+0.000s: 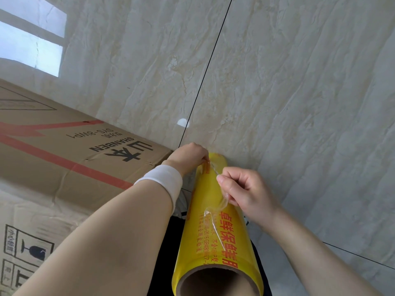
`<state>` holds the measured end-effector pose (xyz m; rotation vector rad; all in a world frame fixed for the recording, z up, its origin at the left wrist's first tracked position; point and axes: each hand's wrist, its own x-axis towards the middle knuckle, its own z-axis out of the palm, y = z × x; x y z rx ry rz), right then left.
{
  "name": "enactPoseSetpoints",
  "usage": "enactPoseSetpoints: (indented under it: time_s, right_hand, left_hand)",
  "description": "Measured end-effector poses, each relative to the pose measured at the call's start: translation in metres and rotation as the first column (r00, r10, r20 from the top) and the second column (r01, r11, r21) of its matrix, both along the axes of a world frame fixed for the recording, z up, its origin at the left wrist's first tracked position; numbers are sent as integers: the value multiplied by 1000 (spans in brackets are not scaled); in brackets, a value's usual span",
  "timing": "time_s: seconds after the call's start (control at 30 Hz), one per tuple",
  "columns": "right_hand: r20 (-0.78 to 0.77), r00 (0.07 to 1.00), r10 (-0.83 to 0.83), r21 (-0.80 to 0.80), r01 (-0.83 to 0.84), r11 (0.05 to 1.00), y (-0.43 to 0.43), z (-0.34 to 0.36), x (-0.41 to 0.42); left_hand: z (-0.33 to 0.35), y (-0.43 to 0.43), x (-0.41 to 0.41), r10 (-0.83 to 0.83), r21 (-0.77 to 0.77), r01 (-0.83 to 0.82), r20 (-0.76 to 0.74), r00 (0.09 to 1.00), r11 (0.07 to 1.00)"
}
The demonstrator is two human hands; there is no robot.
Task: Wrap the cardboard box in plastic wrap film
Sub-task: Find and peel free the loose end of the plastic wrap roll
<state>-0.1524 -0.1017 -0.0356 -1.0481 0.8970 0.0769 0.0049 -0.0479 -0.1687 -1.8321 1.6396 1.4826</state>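
Glossy pale stone tiles make up the floor, with a window reflected at the far left.

The right hand is curled. Its thumb and forefinger pinch a loose, wrinkled strip of clear film and lift it off the roll so the start of the sheet can be found and peeled free. The left hand, with a white wristband just behind it, is curled over the far end of the roll. Its fingertips are mostly hidden, but they seem to pinch the same lifted edge there, probably so it comes away evenly instead of tearing into a narrow strand.

Under both hands is the yellow roll, printed in red. It points away from the person, with its open cardboard core nearest the camera. It is braced close to the body, which leaves both hands free to pick at the film.

The cardboard box sits on the floor to the left, just beside the roll and the left forearm. It is bare, with no film on it, so the wrapping itself has not begun. Keeping the box this close means the freed edge can go straight onto it.
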Motion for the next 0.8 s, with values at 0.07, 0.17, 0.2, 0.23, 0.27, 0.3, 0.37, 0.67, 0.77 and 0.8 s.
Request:
enactPoseSetpoints:
  time_s: [0.07, 0.17, 0.2, 0.23, 0.27, 0.3, 0.37, 0.67, 0.77, 0.8]
  right_hand:
    - [-8, 1000, -8, -1, 8, 1000, 0, 0, 1]
    - [-18, 1000, -10, -13, 10, 1000, 0, -1, 1]
    - [-16, 1000, -10, -16, 10, 1000, 0, -1, 1]
    - [-11, 1000, -12, -18, 11, 1000, 1, -2, 1]
    - [-5, 1000, -13, -16, 13, 1000, 1, -2, 1]
    - [3, 1000, -15, -15, 15, 1000, 1, -3, 0]
    - [15, 1000, -18, -7, 18, 1000, 1, -3, 0]
    - [72, 997, 13, 90, -19, 996, -5, -5, -2]
    - [-35, 999, 2, 179, 5, 984, -14, -16, 0]
    - [-135, 991, -20, 168, 42, 985, -16, -22, 2]
  left_hand:
    - [0, -2, 2, -182, -44, 183, 16, 983, 982]
    - [-2, -6, 5, -387, -123, 390, 49, 921, 913]
    - [-3, -6, 6, -416, -137, 419, 55, 908, 898]
    - [-4, -6, 6, -432, -149, 437, 61, 900, 887]
    - [-5, -5, 6, -442, -159, 447, 70, 894, 880]
    - [-7, -4, 6, -440, -171, 446, 73, 895, 879]
    - [-9, -4, 3, -390, -177, 395, 63, 919, 902]
    - [-4, 23, -21, 809, 101, -827, 170, 562, 553]
    - [6, 32, -31, 935, 300, -932, 224, 274, 202]
    - [8, 36, -33, 954, 399, -916, 252, 163, 51]
